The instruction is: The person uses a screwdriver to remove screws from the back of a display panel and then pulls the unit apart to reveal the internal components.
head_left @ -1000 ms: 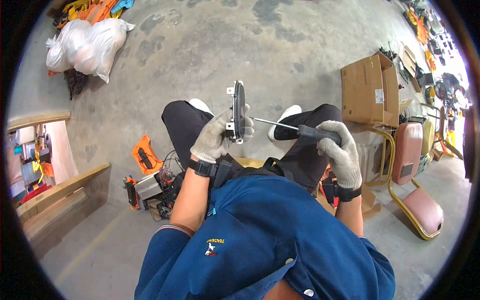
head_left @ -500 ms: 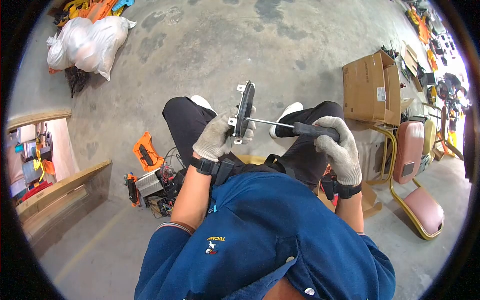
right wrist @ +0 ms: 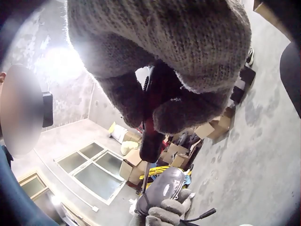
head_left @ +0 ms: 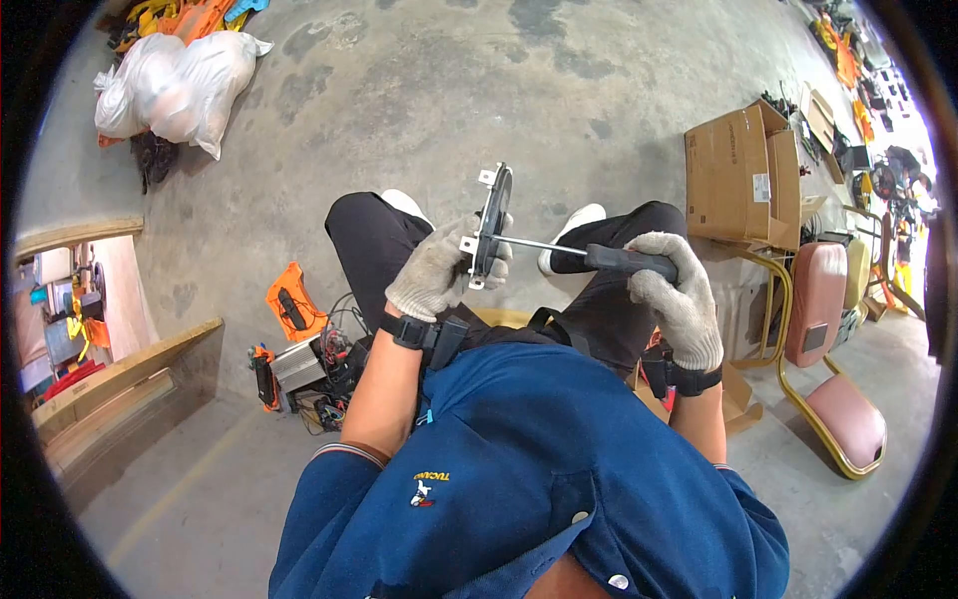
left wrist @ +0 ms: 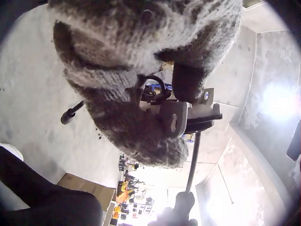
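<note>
My gloved left hand [head_left: 427,275] holds an oval black part [head_left: 492,222] with silver metal tabs along one side, standing on edge in front of my knees. A short cable with a black plug [left wrist: 68,116] hangs by the hand in the left wrist view. In my gloved right hand [head_left: 682,299], the fingers wrap round the black handle of a screwdriver [head_left: 627,261]. Its long thin shaft points left, and the tip meets the part's dark face. The right wrist view shows that glossy face [right wrist: 162,190] beyond the shaft, with left fingers around its lower edge.
A cardboard box [head_left: 728,180] and a pink-padded chair with a gold frame [head_left: 816,299] stand at right. On the left floor lie an orange tool-like piece [head_left: 294,304] and a silver box with wires [head_left: 297,367]. White bags [head_left: 185,90] sit at far left.
The screwdriver has shifted slightly left, its tip now over the part's face. The part has turned, its upper end leaning right. Both hands keep their hold.
</note>
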A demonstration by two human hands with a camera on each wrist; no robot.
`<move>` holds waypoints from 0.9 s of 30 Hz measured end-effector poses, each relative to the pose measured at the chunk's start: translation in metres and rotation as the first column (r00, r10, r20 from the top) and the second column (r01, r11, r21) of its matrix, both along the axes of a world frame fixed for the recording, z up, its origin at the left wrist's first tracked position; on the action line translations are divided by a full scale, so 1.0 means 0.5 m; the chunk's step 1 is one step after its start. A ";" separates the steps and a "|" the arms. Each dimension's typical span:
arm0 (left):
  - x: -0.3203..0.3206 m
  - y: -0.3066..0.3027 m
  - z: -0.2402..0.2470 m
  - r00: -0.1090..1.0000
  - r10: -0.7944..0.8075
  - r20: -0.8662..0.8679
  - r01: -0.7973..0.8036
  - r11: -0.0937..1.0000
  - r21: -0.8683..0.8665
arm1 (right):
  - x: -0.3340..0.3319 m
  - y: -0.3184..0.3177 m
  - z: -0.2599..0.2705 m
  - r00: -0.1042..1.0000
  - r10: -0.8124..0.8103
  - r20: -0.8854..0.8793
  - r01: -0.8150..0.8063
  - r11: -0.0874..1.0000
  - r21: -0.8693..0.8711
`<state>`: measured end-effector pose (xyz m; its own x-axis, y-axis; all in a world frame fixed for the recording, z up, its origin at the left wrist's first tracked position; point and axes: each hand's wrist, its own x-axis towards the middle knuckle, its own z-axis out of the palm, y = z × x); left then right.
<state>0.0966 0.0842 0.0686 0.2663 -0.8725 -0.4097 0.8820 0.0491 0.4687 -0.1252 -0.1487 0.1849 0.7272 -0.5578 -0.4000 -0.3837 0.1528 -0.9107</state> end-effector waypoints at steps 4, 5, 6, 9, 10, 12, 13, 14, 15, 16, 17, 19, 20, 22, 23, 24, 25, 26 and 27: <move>0.000 0.002 -0.004 1.000 -0.006 0.023 0.006 1.000 -0.010 | -0.001 -0.001 -0.001 1.000 0.003 0.002 -0.003 1.000 0.005; 0.001 0.003 -0.004 1.000 -0.006 0.022 0.006 1.000 -0.010 | 0.000 -0.001 0.001 1.000 0.003 -0.002 -0.003 1.000 0.000; 0.002 0.003 -0.002 0.999 -0.015 0.035 0.015 1.000 -0.002 | 0.000 -0.001 0.002 1.000 0.003 -0.006 -0.003 1.000 -0.005; 0.003 0.005 -0.007 0.998 -0.021 0.064 0.022 1.000 -0.003 | -0.002 -0.002 0.004 1.000 0.003 0.003 -0.003 1.000 0.000; 0.002 0.005 -0.009 0.997 -0.019 0.080 0.020 1.000 -0.013 | -0.002 -0.002 0.004 1.000 0.003 0.003 -0.003 1.000 0.000; 0.002 0.004 -0.006 0.992 -0.019 0.124 0.018 1.000 0.009 | -0.003 -0.002 0.004 1.000 0.013 0.005 -0.013 0.999 -0.036; 0.003 0.003 -0.004 0.986 -0.018 0.168 0.014 0.999 0.030 | -0.003 -0.001 0.003 1.000 0.013 0.005 -0.013 0.999 -0.036; 0.002 0.004 -0.004 0.986 -0.018 0.168 0.013 0.999 0.030 | -0.003 0.000 0.002 1.000 -0.002 0.011 0.002 1.000 -0.014; 0.002 0.005 -0.004 0.988 -0.014 0.152 0.011 1.000 0.021 | -0.002 0.002 0.001 1.000 -0.018 0.017 0.017 1.000 0.008; 0.002 0.005 -0.004 0.991 -0.011 0.136 0.009 1.000 0.011 | -0.001 0.003 0.002 1.000 -0.018 0.017 0.017 1.000 0.008; 0.003 0.006 -0.005 0.991 -0.011 0.136 0.009 1.000 0.012 | 0.000 0.004 0.004 1.000 -0.017 0.005 0.017 1.000 0.023; 0.003 0.006 -0.009 0.990 0.000 0.139 0.001 1.000 -0.012 | -0.003 0.005 0.002 1.000 -0.017 -0.009 0.017 0.999 0.039; 0.001 0.006 -0.010 0.991 0.000 0.137 0.001 1.000 -0.009 | -0.006 0.005 -0.004 1.000 0.000 -0.003 0.000 1.000 -0.006; 0.001 0.006 -0.013 0.986 0.013 0.169 -0.006 0.999 -0.041 | -0.007 0.005 -0.006 1.000 0.017 -0.001 -0.017 0.999 -0.047; 0.002 0.006 -0.013 0.986 0.012 0.167 -0.006 0.999 -0.038 | -0.005 0.004 -0.005 1.000 0.011 -0.021 -0.011 1.000 -0.016; 0.002 0.007 -0.012 0.989 0.005 0.150 -0.003 1.000 -0.015 | -0.004 0.003 -0.005 0.999 0.004 -0.041 -0.004 1.000 0.016; 0.003 0.006 -0.011 0.991 -0.002 0.136 0.001 1.000 0.007 | -0.001 0.000 -0.007 0.999 0.003 -0.042 -0.003 1.000 0.018; 0.004 0.005 -0.011 0.991 -0.003 0.134 0.002 1.000 0.009 | 0.004 -0.004 -0.010 0.997 -0.039 -0.070 0.046 0.995 0.089; 0.003 0.005 -0.010 0.990 -0.003 0.144 0.002 1.000 0.006 | 0.005 -0.004 -0.012 0.991 -0.080 -0.103 0.096 0.982 0.160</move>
<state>0.0981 0.0868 0.0633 0.3208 -0.8707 -0.3726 0.8057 0.0441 0.5907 -0.1228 -0.1507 0.1791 0.6317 -0.5391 -0.5571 -0.4465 0.3344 -0.8300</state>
